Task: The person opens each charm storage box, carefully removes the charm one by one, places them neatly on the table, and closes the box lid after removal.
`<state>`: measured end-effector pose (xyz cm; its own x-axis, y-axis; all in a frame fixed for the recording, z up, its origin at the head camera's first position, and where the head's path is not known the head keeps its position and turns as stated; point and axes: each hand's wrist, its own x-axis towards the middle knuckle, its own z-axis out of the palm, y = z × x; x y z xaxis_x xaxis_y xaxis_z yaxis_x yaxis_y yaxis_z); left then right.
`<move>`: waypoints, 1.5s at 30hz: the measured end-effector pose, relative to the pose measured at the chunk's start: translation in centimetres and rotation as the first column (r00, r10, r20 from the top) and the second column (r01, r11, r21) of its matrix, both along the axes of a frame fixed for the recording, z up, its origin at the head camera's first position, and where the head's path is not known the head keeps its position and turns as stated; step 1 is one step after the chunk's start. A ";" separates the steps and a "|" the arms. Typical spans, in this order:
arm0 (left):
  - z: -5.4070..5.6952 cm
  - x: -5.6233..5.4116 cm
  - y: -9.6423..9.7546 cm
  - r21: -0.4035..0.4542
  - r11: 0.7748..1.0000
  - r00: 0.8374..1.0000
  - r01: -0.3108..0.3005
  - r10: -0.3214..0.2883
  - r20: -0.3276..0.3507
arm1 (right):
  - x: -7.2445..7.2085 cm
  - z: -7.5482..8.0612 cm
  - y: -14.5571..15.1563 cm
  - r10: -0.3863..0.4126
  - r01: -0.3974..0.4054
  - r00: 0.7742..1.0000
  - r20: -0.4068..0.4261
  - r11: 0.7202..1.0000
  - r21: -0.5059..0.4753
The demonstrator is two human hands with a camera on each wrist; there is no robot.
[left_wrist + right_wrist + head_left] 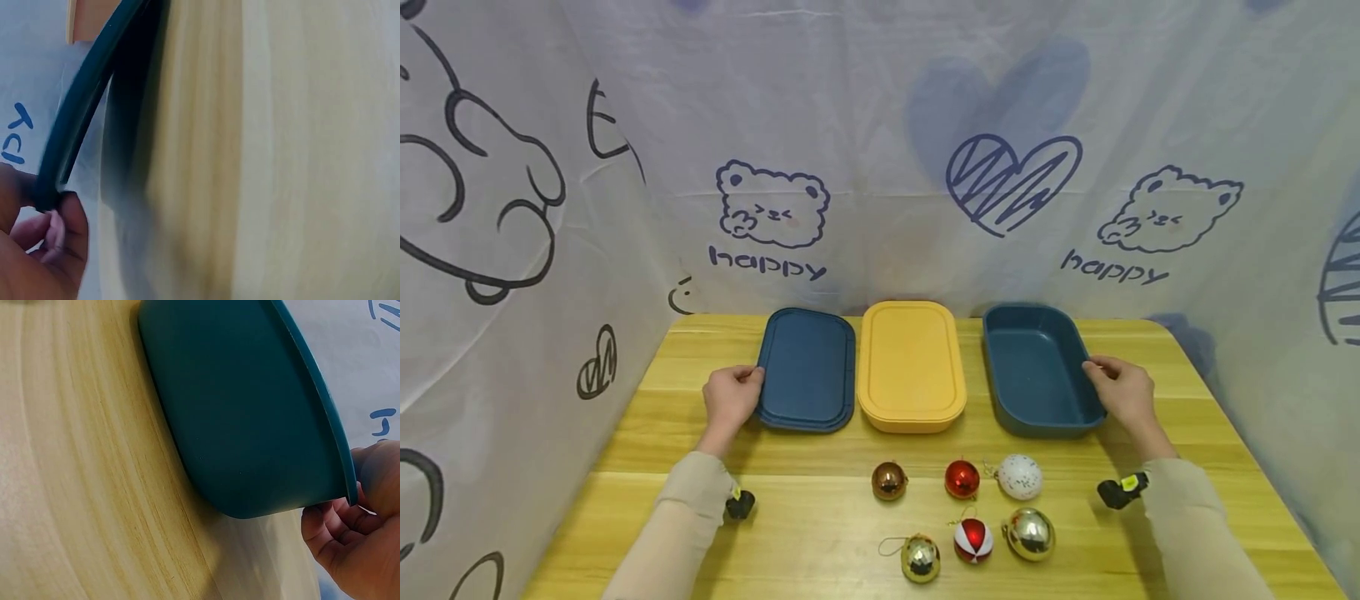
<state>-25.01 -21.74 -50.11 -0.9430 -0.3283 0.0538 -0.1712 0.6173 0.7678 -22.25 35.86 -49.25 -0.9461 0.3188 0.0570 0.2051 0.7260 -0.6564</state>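
At its left edge, a dark blue flat lid (807,369) is pinched between the thumb and fingers of my left hand (732,395). In the left wrist view the lid (78,106) is seen edge-on, apart from the wooden table, a dark shadow beneath it. My right hand (1124,392) grips the right rim of a blue rectangular box (1037,367), which has nothing inside. The right wrist view shows the box's side (244,412), with thumb and curled fingers at the rim. Between lid and box sits a yellow box (912,362) with its lid on.
Several ball ornaments lie near the front: brown (889,481), red (962,479), speckled white (1019,477), gold (920,558), red-and-white (973,540) and a larger gold one (1029,534). A printed white cloth (880,150) hangs behind the wooden table (820,517).
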 end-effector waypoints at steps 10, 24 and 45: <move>2.7 0.2 1.6 0.088 0.995 0.988 0.037 -0.023 -0.154 | 0.0 -0.1 0.1 0.006 -0.006 1.000 0.008 1.000 -0.017; 6.8 0.5 3.8 0.122 0.990 0.960 0.077 -0.040 -0.277 | -0.1 -0.4 0.1 -0.002 0.002 1.000 0.008 1.000 -0.017; 12.4 0.3 9.3 0.254 0.948 0.880 0.191 -0.050 -0.473 | -0.1 0.1 -0.2 0.005 -0.005 1.000 0.014 1.000 -0.012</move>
